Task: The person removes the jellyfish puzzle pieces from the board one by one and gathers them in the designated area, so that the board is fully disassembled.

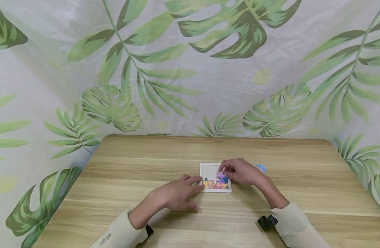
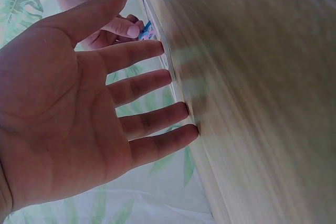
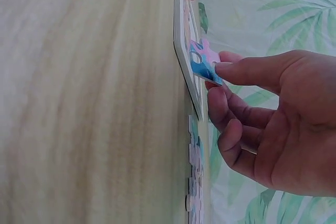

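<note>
A white-bordered jigsaw tray (image 1: 210, 171) lies flat on the table, with a row of yellow and pink pieces (image 1: 210, 185) fitted along its near side. My right hand (image 1: 242, 171) pinches a pink and blue puzzle piece (image 3: 206, 66) between thumb and fingers. That piece is tilted over the right part of the tray, and its lower edge is close to the surface. At the tray's left border my left hand (image 1: 176, 194) lies with fingers extended, the fingertips touching the edge. In the left wrist view its palm (image 2: 63, 103) shows nothing held.
Loose puzzle pieces (image 3: 195, 182) lie on the table beside the tray, mostly hidden behind the right hand in the head view, where a blue one (image 1: 261, 168) shows. The wooden table (image 1: 131, 165) ends at a leaf-patterned cloth (image 1: 165, 103).
</note>
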Demonstrator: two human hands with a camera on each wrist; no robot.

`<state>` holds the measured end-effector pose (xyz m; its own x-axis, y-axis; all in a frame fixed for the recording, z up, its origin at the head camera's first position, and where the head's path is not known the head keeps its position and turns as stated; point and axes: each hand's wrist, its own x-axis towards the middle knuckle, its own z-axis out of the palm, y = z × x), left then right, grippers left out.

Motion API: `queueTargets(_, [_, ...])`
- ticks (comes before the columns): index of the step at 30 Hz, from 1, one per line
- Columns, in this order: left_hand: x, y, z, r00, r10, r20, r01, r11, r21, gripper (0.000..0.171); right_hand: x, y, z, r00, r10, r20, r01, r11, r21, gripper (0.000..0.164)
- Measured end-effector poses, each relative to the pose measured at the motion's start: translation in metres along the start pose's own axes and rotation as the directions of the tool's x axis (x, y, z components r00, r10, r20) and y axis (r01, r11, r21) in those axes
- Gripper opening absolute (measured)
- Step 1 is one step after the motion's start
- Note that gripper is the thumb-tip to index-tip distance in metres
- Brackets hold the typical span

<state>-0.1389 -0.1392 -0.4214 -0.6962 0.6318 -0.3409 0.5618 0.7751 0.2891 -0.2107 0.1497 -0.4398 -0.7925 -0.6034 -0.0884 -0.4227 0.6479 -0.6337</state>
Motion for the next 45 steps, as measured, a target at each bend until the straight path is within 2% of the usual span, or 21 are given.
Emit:
queueTargets(7, [0.0, 0.0, 0.0, 1.0, -0.001, -0.002, 0.001, 1.0, -0.002, 0.068, 0.001, 0.002, 0.001, 0.999, -0.028, -0.017, 0.028, 1.0, 0.003, 0.02])
queueTargets(18, [0.0, 0.0, 0.0, 1.0, 0.002, -0.005, -0.002, 1.0, 0.003, 0.068, -0.003, 0.005, -0.003, 0.999, 0.004, -0.035, -0.002, 0.999, 0.053, 0.018])
queueTargets(32, [-0.001, 0.001, -0.001, 1.0, 0.0, 0.002, 0.0, 1.0, 0.001, 0.069, -0.026, 0.024, -0.019, 0.998, 0.048, -0.044, -0.043, 0.993, 0.112, 0.016])
queueTargets(45, [-0.002, 0.002, 0.0, 1.0, 0.0, -0.002, 0.0, 1.0, 0.01, 0.07, -0.052, 0.049, -0.032, 0.991, 0.087, -0.097, -0.081, 0.994, 0.071, 0.018])
